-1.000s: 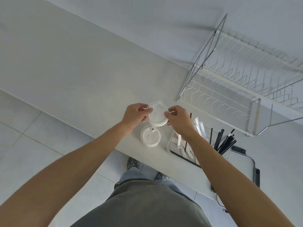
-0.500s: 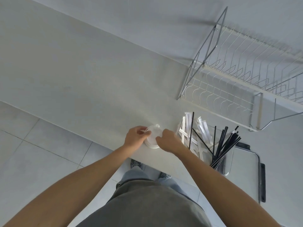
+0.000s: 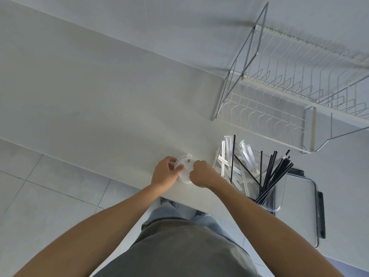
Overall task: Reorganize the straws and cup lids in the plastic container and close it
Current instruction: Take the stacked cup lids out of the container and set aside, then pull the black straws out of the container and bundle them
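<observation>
Pale counter (image 3: 99,92) — wire dish rack (image 3: 289,92) (far right); tiled floor (image 3: 40,196).

**White on white, black for contrast**

You see white cup lids (image 3: 186,169) on a pale grey-white counter (image 3: 99,100), black straws (image 3: 273,174) beside white-wrapped straws (image 3: 226,156) in the clear container (image 3: 279,202), a white-and-chrome dish rack (image 3: 289,96), and your grey shirt (image 3: 175,250).

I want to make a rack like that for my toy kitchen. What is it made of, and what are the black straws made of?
The rack looks like metal wire: thin, shiny silver bars, with some parts coated white. The black straws look like plastic: thin, straight and smooth with a slight shine, though paper can't be ruled out from here.
</observation>
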